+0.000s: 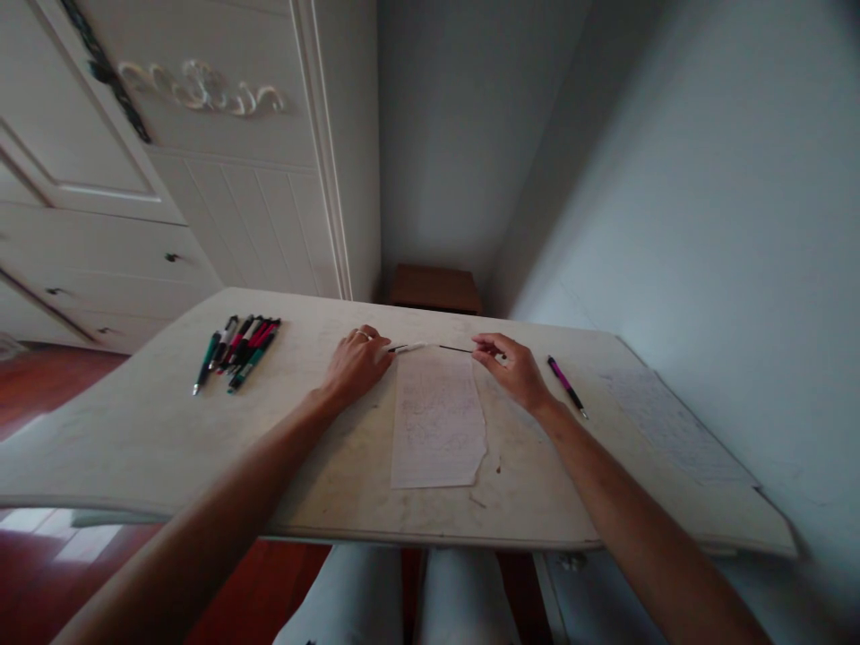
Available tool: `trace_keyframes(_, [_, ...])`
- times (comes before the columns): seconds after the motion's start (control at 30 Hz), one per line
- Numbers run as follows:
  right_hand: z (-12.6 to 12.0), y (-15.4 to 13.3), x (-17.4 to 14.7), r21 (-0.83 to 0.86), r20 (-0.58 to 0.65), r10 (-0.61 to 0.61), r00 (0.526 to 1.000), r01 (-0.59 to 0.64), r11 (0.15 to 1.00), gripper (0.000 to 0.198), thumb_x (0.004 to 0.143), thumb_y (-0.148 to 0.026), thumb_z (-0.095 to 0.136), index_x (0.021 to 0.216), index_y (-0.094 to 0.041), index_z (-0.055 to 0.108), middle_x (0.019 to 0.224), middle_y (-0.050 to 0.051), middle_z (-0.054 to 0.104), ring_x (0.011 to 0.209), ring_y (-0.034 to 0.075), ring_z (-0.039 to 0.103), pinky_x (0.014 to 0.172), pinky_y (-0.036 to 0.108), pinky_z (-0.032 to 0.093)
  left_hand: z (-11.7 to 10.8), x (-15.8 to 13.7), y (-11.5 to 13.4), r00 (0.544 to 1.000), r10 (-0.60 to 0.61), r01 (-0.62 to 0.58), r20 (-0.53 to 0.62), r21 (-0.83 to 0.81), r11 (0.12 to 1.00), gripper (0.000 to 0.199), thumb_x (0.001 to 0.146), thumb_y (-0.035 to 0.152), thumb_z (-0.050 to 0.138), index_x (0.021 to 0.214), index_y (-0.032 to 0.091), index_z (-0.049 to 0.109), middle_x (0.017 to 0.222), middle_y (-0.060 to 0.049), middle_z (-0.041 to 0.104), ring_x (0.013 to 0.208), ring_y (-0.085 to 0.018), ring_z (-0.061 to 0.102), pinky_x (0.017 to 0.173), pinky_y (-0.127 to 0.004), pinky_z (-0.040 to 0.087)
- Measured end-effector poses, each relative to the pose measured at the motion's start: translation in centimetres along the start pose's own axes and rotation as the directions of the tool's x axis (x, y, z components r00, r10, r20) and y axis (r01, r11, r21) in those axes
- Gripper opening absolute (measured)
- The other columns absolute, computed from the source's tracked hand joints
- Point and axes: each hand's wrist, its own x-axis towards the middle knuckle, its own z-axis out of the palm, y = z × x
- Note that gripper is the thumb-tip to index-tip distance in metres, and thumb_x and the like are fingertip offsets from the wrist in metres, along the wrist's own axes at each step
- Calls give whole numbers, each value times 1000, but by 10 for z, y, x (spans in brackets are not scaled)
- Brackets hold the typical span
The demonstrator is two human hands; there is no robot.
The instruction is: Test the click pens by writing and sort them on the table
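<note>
My left hand (361, 358), wearing a ring, rests on the table at the top left corner of a handwritten sheet of paper (440, 421). Its closed fingers grip a slim dark and pale pen part (400, 348), mostly hidden by the hand. Across from it, my right hand (509, 362) pinches the end of a thin black pen refill (455, 348), which points left over the sheet's top edge. A whitish piece (422, 345) lies between the two thin parts; whether it joins them I cannot tell. To the right of my right hand lies a purple and black pen (567, 387).
Several pens (242, 348) lie bunched on the left of the white table (315, 502). Another written sheet (672, 425) is at the right by the wall (739, 224). A white cabinet (269, 206) stands behind, with a brown wooden box-like piece (435, 287) beyond the table.
</note>
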Motion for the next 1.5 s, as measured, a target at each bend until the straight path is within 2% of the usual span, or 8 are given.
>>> trace_keyframes(0.1, [0,0,0,-14,-2,3,1000,-3,1000,22,86,-29,62,104,-19,67,93,7,72,81,19,67,76,33,54,1,2,-3,999,7,-6,34,-21,1000,27,89,35,53,94,22,75,102,-11,67,96,-27,60,87,-39,46])
trace_keyframes(0.17, [0,0,0,-31,-6,-6,1000,6,1000,21,86,-28,62,104,-19,67,92,7,72,81,19,67,76,33,54,0,3,-5,1000,2,-1,19,-73,997,26,88,33,53,92,22,76,98,-10,68,94,-26,61,86,-37,47])
trace_keyframes(0.3, [-2,0,1,-84,-19,-38,999,36,996,20,87,-27,59,104,-19,67,93,8,72,81,19,67,76,34,55,-3,7,-11,993,-98,79,-63,-250,965,24,84,31,56,92,21,76,93,-8,71,84,-21,64,82,-33,49])
trace_keyframes(0.4, [-4,1,1,-120,-24,-56,998,53,991,20,88,-27,58,104,-19,67,94,8,72,82,19,67,77,34,54,-5,9,-13,981,-176,134,-79,-377,916,21,80,31,60,89,20,76,89,-6,73,79,-19,65,79,-32,50])
trace_keyframes(0.63, [-4,5,0,-145,-30,-64,998,59,988,20,89,-27,57,104,-19,68,94,8,72,83,19,67,78,35,54,-2,11,-10,970,-237,183,-55,-478,859,19,75,31,64,84,20,76,86,-5,76,76,-19,66,76,-30,50])
trace_keyframes(0.83, [-3,4,1,-151,-19,-53,998,50,987,20,89,-26,57,105,-20,67,94,8,72,83,20,67,78,36,54,-5,10,-7,976,-212,162,-50,-483,860,20,75,33,65,84,20,76,83,-5,75,71,-18,64,71,-29,49])
trace_keyframes(1.3, [-2,3,0,-152,6,-60,998,60,986,21,89,-25,57,106,-20,67,96,8,72,83,20,68,79,36,55,-3,9,-5,988,-150,119,-33,-459,880,18,78,33,65,87,20,76,86,-5,74,71,-17,63,72,-29,50])
trace_keyframes(1.5, [1,0,-1,-140,39,-94,995,99,985,22,90,-28,57,108,-21,66,93,8,71,82,19,67,80,36,54,-5,4,10,999,-40,34,-2,-477,878,21,81,37,61,85,21,74,87,-5,73,72,-16,62,69,-28,49])
